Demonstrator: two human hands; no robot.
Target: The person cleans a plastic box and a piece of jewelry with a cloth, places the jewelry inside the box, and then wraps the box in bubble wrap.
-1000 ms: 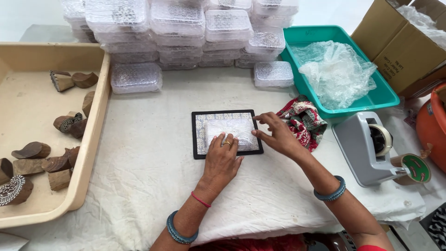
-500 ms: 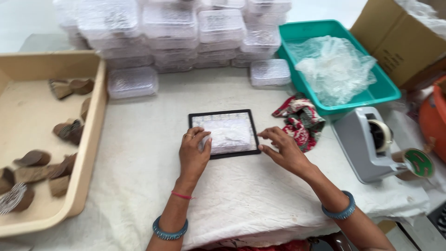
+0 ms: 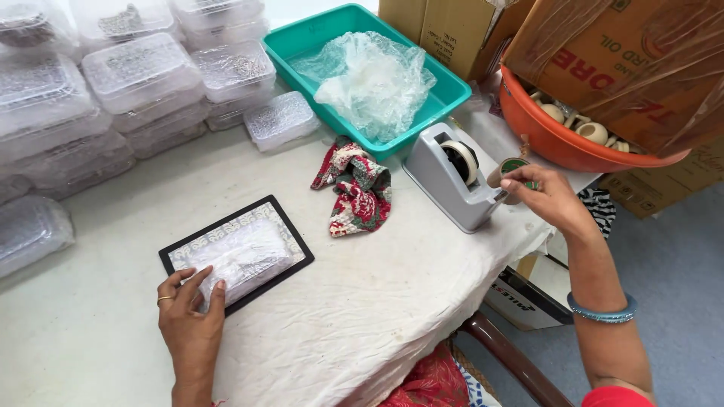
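Resting: left hand [image 3: 188,316] lies palm down, fingers spread flat, gripping nothing.
Left hand contact: fingertips [image 3: 209,277] press the near corner of a clear plastic-wrapped white packet [image 3: 240,258].
Packet seat: it lies on a flat black-framed rectangular tray with a pale patterned border [image 3: 289,235], just ahead of the left hand, tilted on the table.
Right hand: right hand [image 3: 547,197] is curled, fingers pinched at the front edge of a grey plastic tape dispenser [image 3: 445,181]; whether tape is caught between the fingers cannot be told.
Dispenser detail: a roll of pale tape [image 3: 460,160] sits in it, just left of the right hand.
Beside right hand: a small roll with a green face [image 3: 516,165] touches the fingers from behind.
Between the hands: a crumpled red, green and white floral cloth [image 3: 354,188] lies on the white cloth-covered table [image 3: 377,301], nearer the right hand.
Beyond right hand: an orange plastic tub [image 3: 558,143] holding more tape rolls, under a brown cardboard box [image 3: 626,60].
Beyond the floral cloth: a teal plastic bin [image 3: 437,87] with crumpled clear plastic film [image 3: 373,79] inside.
Beyond left hand: stacks of clear lidded plastic boxes [image 3: 143,71], well apart from it.
Wrist: a blue bangle [image 3: 603,310] on the right forearm.
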